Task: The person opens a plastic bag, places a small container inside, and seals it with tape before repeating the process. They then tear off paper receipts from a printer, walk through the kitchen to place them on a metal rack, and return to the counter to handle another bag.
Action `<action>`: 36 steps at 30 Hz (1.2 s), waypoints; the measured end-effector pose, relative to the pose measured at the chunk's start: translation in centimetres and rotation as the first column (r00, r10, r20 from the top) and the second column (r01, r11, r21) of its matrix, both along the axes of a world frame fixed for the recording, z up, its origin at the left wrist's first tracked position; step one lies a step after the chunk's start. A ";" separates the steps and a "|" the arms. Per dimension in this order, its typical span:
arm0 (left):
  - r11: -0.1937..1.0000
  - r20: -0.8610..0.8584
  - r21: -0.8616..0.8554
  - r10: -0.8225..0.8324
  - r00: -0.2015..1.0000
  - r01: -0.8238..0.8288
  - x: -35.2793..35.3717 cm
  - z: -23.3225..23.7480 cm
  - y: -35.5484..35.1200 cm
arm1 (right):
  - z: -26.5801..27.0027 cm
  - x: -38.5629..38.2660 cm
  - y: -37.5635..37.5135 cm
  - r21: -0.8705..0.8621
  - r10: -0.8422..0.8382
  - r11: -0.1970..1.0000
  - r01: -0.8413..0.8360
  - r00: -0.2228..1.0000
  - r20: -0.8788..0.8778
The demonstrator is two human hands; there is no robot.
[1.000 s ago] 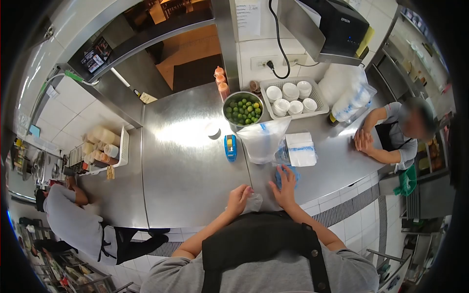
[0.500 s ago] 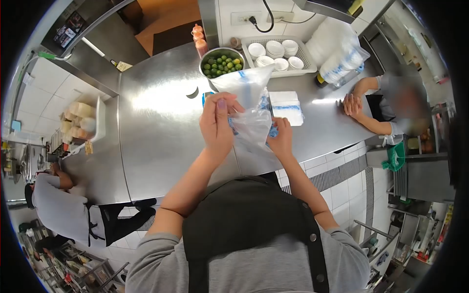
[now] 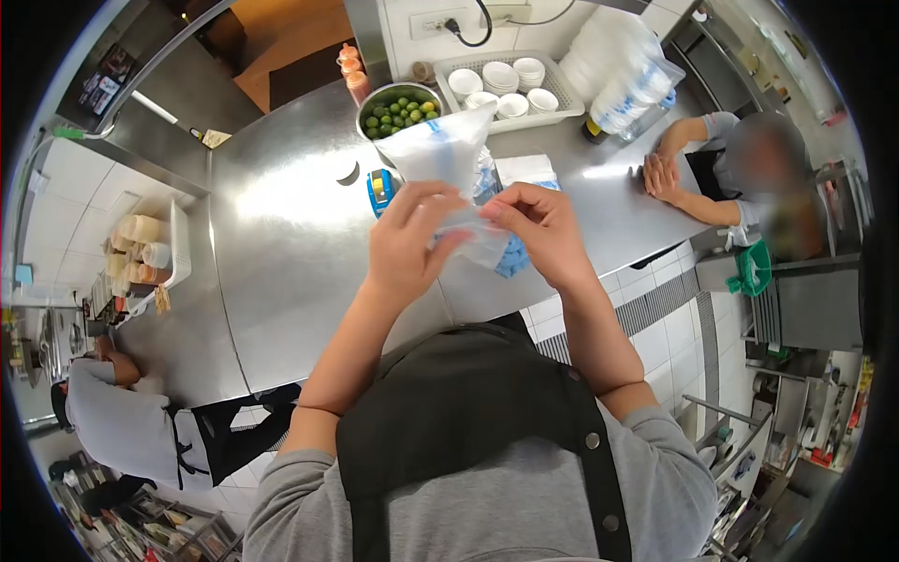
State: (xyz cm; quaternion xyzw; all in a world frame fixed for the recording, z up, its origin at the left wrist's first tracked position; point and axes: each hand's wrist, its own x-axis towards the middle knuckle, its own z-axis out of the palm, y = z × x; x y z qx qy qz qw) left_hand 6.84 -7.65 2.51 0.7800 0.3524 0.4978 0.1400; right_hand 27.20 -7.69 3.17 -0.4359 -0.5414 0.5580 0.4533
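Observation:
A translucent plastic bag [image 3: 433, 150] with faint blue print spreads over the steel counter in front of me. My right hand [image 3: 543, 229] is closed in a pinch on its gathered part, thumb against fingers. Curled loosely around the other side of that part is my left hand [image 3: 405, 239], its fingertips slightly blurred and its thumb held lower. Crumpled blue-and-white material [image 3: 512, 258] shows beneath the bag by my right wrist. A small blue-and-yellow object [image 3: 380, 191] lies just beyond my left hand. Behind my right hand sits a stack of white folded sheets or bags [image 3: 526, 170].
Along the back of the steel counter [image 3: 300, 272] stand orange-capped bottles [image 3: 350, 66], a metal bowl of limes [image 3: 398, 114], a basket of white cups [image 3: 569, 110] and wrapped stacks [image 3: 627, 84]. One person leans at the right end [image 3: 670, 178]; another works at the left [image 3: 131, 412].
My right hand has moved up from the bag's lower side to its gathered part, closer to my left hand. The left thumb has dropped lower. The blue-and-yellow object is now more exposed.

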 end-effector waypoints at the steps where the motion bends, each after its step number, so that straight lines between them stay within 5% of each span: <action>1: 1.000 -0.047 0.015 0.002 0.999 -0.002 -0.1 0.4 -0.1 | -0.2 0.1 0.1 0.005 -0.017 1.000 0.017 1.000 -0.011; 6: 0.997 -0.222 0.067 0.057 0.973 -0.043 0.0 0.3 -1.2 | -0.7 0.4 0.8 0.012 -0.065 0.998 0.064 0.997 0.046; 8: 0.995 -0.252 0.086 -0.033 0.967 0.056 0.3 0.5 -1.6 | -1.3 0.5 1.4 -0.002 -0.110 0.994 0.111 0.987 0.120; 11: 0.990 -0.277 0.073 -0.099 0.956 0.124 0.8 -0.4 -2.1 | -0.3 -0.4 1.0 0.360 -0.309 0.918 0.166 0.870 0.385; 15: 0.987 -0.221 0.109 -0.090 0.971 0.117 0.6 -0.8 -1.5 | 2.1 -1.6 0.0 0.669 -0.214 0.743 -0.006 0.945 0.247; 21: 0.988 0.019 0.079 -0.134 0.991 0.132 -0.6 0.5 -1.7 | 1.0 0.6 1.6 0.464 0.182 0.771 -0.437 0.849 0.496; 24: 0.994 0.049 -0.037 -0.101 0.994 0.102 -2.2 0.3 -1.4 | 1.7 1.5 2.7 0.509 0.126 0.798 -0.323 0.915 0.384; 26: 0.954 0.084 -0.267 -0.122 0.989 0.140 -3.0 -0.6 -0.9 | 1.4 1.7 3.8 0.467 0.119 0.833 -0.297 0.920 0.373; 30: 0.672 0.437 -0.637 -0.090 0.895 0.378 -3.8 -0.1 -0.6 | 0.3 2.0 5.8 0.311 0.171 0.912 -0.267 0.938 0.302; 33: 0.782 0.481 -0.527 -0.049 0.876 0.333 -4.0 -0.9 1.3 | -0.3 2.2 7.6 0.260 0.149 0.940 -0.219 0.953 0.264; 36: 0.886 0.366 -0.464 0.180 0.913 0.012 -2.8 0.9 4.1 | 1.0 0.5 9.3 0.350 -0.050 0.936 -0.028 0.976 0.212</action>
